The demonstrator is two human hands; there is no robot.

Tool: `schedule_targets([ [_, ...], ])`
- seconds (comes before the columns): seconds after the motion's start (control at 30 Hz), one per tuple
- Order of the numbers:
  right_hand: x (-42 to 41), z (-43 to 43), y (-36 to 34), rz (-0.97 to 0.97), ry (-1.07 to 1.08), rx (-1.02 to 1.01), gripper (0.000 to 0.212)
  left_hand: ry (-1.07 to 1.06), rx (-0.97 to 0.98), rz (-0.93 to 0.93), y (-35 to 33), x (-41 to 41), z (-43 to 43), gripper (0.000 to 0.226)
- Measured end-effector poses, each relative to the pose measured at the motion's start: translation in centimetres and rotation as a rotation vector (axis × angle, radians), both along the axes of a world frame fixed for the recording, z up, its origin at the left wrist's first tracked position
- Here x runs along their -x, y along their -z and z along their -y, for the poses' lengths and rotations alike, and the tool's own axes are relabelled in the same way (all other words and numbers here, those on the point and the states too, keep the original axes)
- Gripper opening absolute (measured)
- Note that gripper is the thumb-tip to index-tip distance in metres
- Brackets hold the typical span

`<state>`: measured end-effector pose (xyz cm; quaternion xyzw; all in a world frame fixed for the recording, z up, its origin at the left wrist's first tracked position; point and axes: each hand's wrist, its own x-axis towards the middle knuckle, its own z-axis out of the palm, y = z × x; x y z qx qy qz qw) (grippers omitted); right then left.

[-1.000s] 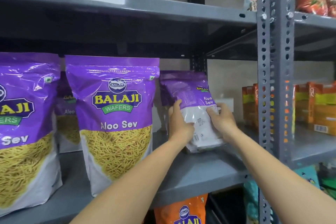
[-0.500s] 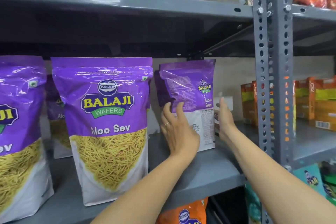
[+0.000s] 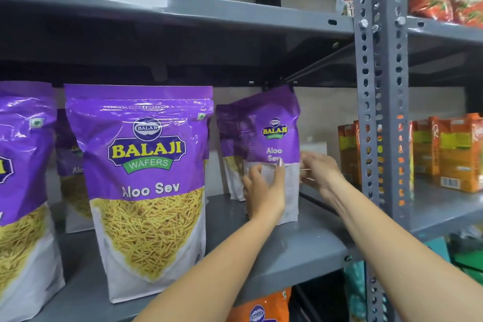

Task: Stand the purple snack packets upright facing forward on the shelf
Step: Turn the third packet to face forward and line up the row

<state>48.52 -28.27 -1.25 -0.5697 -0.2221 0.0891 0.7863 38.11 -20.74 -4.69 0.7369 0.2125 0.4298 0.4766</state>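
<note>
Purple snack packet [image 3: 271,138] stood upright on grey shelf [image 3: 300,251], right of front packet [image 3: 146,185]. Lower front pressed by left hand [image 3: 264,191], fingers spread flat. Right edge touched by right hand [image 3: 320,172], fingers loosely open, blurred.

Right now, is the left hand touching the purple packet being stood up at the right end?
Touching. The head view shows the left hand flat against the lower front of the purple packet, fingers overlapping its white panel.

Purple Aloo Sev packets [image 3: 146,185] stand upright, facing forward.
</note>
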Motion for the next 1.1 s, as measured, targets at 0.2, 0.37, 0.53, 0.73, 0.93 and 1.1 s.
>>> schedule_targets([
  [0.2, 1.4, -0.5, 0.1, 0.149, 0.033, 0.118, 0.007, 0.052, 0.133, 0.084, -0.8, -0.2, -0.1, 0.084],
  [0.37, 0.7, -1.1, 0.4, 0.059, -0.170, -0.030, 0.035, 0.008, 0.177, 0.159, -0.7, -0.2, -1.9, 0.062],
  [0.53, -0.6, -1.6, 0.8, -0.010, -0.348, -0.089, 0.045, 0.076, 0.162, 0.183, 0.0, 0.2, -3.1, 0.043],
  [0.73, -0.9, -1.2, 2.0, 0.046, -0.171, -0.098, 0.048, -0.200, 0.222, 0.163, -1.8, 0.2, -2.4, 0.044],
  [0.93, 0.0, -0.6, 2.3, 0.152, -0.252, -0.021, 0.074, -0.137, 0.184, 0.315, -1.5, 0.3, -1.1, 0.053],
  [1.1, 0.9, -0.9, 2.3, 0.193, -0.270, 0.012, 0.063, -0.039, 0.177, 0.299, -1.1, 0.7, -1.1, 0.068],
])
